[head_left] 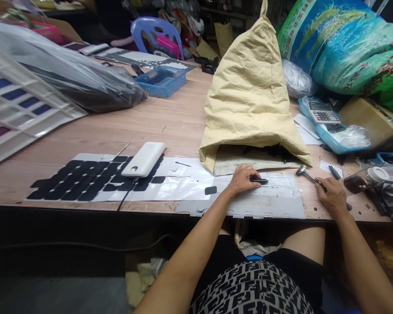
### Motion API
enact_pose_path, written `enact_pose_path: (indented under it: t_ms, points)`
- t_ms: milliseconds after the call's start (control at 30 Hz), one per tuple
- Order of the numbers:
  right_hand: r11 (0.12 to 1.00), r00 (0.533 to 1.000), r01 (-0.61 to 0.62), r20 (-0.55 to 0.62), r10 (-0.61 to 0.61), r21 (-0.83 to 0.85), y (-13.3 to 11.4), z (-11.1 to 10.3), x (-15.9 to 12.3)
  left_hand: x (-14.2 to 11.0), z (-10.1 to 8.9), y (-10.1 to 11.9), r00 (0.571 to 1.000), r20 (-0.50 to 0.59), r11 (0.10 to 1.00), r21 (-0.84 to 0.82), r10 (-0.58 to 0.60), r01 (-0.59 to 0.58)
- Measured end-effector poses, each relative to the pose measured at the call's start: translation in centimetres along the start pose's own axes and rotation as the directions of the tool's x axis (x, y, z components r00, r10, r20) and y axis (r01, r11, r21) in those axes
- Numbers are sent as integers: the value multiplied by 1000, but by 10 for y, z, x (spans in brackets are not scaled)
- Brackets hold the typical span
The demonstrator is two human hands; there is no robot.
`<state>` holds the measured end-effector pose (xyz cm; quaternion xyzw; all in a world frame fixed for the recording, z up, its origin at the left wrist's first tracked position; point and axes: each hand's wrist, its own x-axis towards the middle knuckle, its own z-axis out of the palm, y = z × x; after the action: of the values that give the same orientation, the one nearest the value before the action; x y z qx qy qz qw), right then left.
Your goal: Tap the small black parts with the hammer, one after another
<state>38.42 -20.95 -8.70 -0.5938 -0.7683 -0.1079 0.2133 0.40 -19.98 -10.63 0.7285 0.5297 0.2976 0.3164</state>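
Head view. My left hand [244, 179]: fingers curled down, pinching a short black rod-like tool [258, 180] that lies flat and points right, on a clear plastic sheet [281, 181]. The tool is slim, dark and matte; whether it is a punch or a pen I cannot tell.

My right hand [332, 196]: closed around the handle of a small hammer [306, 173]. Its metal head rests on the surface [170, 122] just right of the clear sheet, the shaft running back under my fingers.

The clear sheet lies on a grey mat [268, 209] at the near edge of the surface, straight in front of me. One loose black oval piece [210, 190] sits just left of my left hand.

Left of that: a white backing sheet with rows of black die-cut shapes [81, 181], and a white power bank [144, 158] lying on it.

Behind my hands: a tall tan sack [249, 91], open at the bottom.

Far right: a calculator [322, 113] in a blue tray [330, 141]. Far left: a white rack of coloured swatches [16, 104]. Back centre: a blue basket [162, 80].
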Motion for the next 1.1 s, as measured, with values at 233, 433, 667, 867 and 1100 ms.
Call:
enact_pose_path:
  t_ms: [233,433,667,867,1100]
  points:
    - [998,998,-50,-50,48,-38,2,10,-5,-1,5,-5,1000,-9,997,70,22,-21]
    - [996,995,-86,-60,84,-24,2,9,-6,0,7,-8,998,10,986,156,62,-63]
    - [994,992,-111,-56,111,2,2,10,-5,-2,6,-5,997,-9,977,202,71,-68]
    - [993,992,-114,-55,115,7,3,10,-5,-2,7,-4,997,-15,974,213,77,-72]
    - [992,991,-126,-54,126,18,3,9,-6,-3,6,-3,997,-6,978,197,74,-72]
